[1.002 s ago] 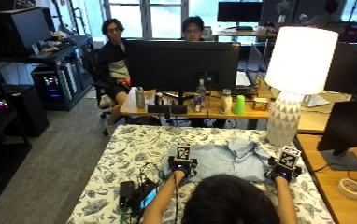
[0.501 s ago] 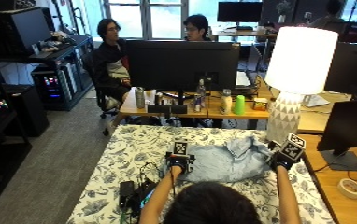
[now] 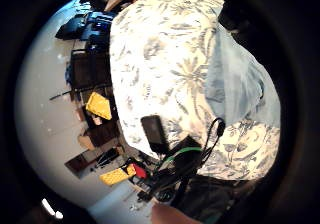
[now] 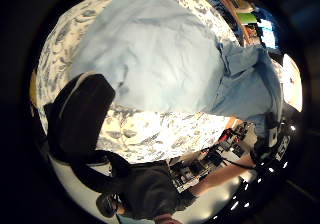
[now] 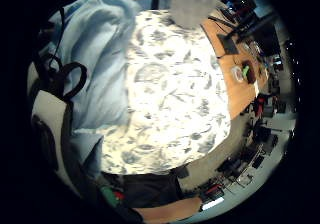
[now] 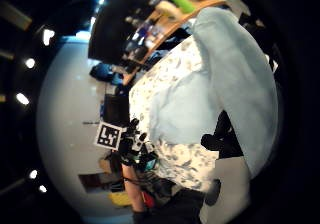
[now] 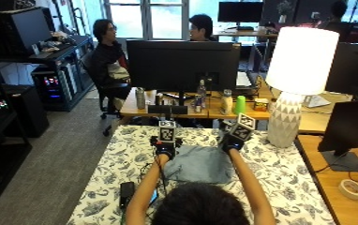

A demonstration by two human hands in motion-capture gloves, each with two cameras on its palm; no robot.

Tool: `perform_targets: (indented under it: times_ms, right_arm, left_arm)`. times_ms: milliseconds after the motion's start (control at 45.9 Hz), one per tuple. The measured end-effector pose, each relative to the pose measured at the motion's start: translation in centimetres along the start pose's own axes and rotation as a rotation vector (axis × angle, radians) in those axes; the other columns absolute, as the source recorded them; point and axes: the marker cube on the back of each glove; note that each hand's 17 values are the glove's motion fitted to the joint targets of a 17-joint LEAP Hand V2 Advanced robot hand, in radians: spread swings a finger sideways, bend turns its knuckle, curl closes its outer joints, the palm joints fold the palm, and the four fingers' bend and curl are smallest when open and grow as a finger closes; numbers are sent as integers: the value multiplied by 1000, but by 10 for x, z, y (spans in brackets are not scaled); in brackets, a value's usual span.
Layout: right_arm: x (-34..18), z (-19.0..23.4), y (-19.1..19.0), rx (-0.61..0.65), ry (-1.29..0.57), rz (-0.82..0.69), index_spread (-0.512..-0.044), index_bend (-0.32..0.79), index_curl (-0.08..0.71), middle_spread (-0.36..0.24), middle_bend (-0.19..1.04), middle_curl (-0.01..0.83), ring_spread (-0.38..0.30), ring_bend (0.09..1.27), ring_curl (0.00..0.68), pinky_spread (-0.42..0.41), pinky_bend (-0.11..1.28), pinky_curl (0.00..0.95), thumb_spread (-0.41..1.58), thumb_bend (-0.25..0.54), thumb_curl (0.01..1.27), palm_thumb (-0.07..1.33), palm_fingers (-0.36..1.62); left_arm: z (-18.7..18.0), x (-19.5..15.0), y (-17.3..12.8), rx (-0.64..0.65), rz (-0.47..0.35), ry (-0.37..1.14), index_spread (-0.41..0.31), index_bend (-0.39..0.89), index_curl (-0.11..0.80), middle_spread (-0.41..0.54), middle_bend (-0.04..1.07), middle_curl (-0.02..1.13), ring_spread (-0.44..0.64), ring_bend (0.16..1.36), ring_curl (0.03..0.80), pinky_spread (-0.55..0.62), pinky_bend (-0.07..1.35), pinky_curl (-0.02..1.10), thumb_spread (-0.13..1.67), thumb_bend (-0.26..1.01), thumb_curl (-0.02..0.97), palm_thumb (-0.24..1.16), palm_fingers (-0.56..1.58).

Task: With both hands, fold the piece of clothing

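Light blue garment lies on the floral tablecloth, right in front of the person and short of the big white lamp at the cloth's far right corner. It looks partly folded already: a squarish block, near edge toward the person, far edge toward the monitors.

Both arms are stretched out to that far edge. Left hand sits at the far left corner of the garment, right hand at the far right corner, a bit closer to the lamp. From here I cannot tell whether the fingers of either hand are pinching cloth or just pressing flat; the palm views do not show it either. The left thumb-side palm view shows smooth blue fabric under the palm, with a bunched, doubled-up section on the side toward the right hand.

My read: they're setting or flattening a fold at the far edge.

To do it well:
- keep both corners level, so the edge runs square to the lamp side
- smooth the bunched part on the lamp side before the next fold
- move both hands together, or the layer skews
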Motion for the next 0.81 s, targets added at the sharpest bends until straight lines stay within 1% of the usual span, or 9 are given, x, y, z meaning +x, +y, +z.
perform_targets:
  times_ms: [65,174,261,370,479,566,697,762,806]
  right_arm:
    - [-40,14,18,-11,48,-7,-227,-78,164,-152,534,511,-231,890,486,-273,851,466,664,-25,541,1022,1141]
    - [-137,18,100,21,71,-140,-229,-93,90,-152,567,525,-229,935,499,-275,905,482,617,-28,568,1017,1082]
    - [-193,62,116,-15,11,-255,-230,-81,49,-151,575,529,-227,953,501,-273,926,488,588,-29,586,1012,1059]
    - [-243,111,153,-296,-181,-502,-232,-71,11,-147,569,530,-229,966,503,-274,943,489,574,-30,605,1004,1043]
    - [-239,132,170,-488,-161,-304,-233,-60,-10,-133,465,499,-227,951,493,-288,970,485,689,-41,589,951,947]
    - [-235,136,157,-441,-240,-169,-232,-23,-6,-113,367,469,-202,907,474,-279,965,471,844,-51,551,865,851]
    - [-235,101,144,-436,-462,-206,-229,30,8,-89,350,454,-164,836,433,-212,893,427,1015,-39,484,781,845]
    - [-230,72,143,-418,-487,-206,-227,42,18,-77,343,450,-150,813,419,-181,856,409,1081,-34,455,745,860]
    - [-224,51,145,-424,-469,-182,-226,47,24,-72,336,447,-143,799,413,-169,838,400,1116,-29,439,732,867]
  left_arm:
    - [-8,-13,8,22,-25,-22,-13,149,299,145,172,289,176,655,324,171,531,359,1227,15,227,215,221]
    - [-23,-47,17,163,-145,-95,-18,151,304,128,174,296,155,647,323,154,518,358,1273,23,224,252,241]
    - [-12,-63,-8,164,-143,-104,-20,150,307,109,177,301,139,641,320,144,504,355,1303,27,223,277,264]
    - [-3,-77,-13,149,-108,-95,-29,149,309,99,169,305,127,637,320,133,493,355,1333,23,215,290,271]
    - [7,-93,-8,123,-100,-94,-32,144,309,89,171,308,120,631,319,127,485,355,1349,16,208,298,277]
    - [15,-104,-6,93,-107,-86,-33,143,309,85,170,309,113,629,319,125,479,357,1357,10,203,303,277]
    - [6,-111,24,109,-167,-80,-34,142,309,82,165,310,108,631,321,123,474,359,1365,0,197,310,278]
    - [-6,-113,45,147,-198,-87,-35,142,309,81,165,310,107,631,322,123,473,360,1370,-7,192,304,278]
    - [-2,-111,38,137,-179,-87,-35,142,309,81,167,311,106,631,322,123,472,361,1375,-6,191,306,279]
